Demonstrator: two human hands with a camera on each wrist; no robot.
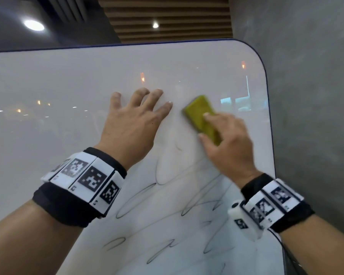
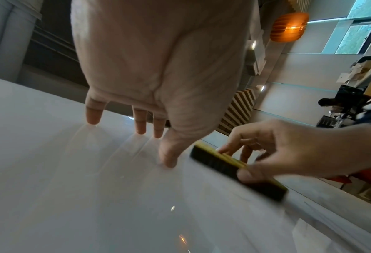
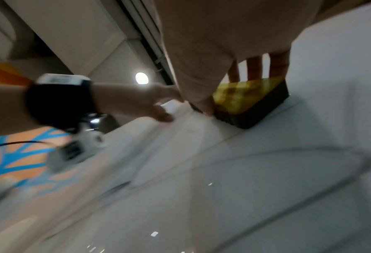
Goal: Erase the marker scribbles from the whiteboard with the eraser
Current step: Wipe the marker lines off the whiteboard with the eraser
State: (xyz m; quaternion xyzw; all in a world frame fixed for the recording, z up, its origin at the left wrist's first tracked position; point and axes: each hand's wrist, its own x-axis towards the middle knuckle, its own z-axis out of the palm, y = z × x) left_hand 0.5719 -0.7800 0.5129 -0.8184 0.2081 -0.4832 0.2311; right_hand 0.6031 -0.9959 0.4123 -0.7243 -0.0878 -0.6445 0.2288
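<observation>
Near the upper right corner of the whiteboard: eraser, long axis slanting up-left, gripped by our right hand and pressed to the board; left hand spread flat beside it, holding nothing; scribbles lie below both hands, nearer our right, so we judge the next stroke runs downward

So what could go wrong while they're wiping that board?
1. The left hand is spread on the whiteboard right beside the eraser; a sideways stroke could bump its thumb.
2. Most scribbles lie lower down, under both wrists, so a wristband may smear them.
3. The right hand holds the eraser near the board's right edge; a wide stroke might run off it.
</observation>
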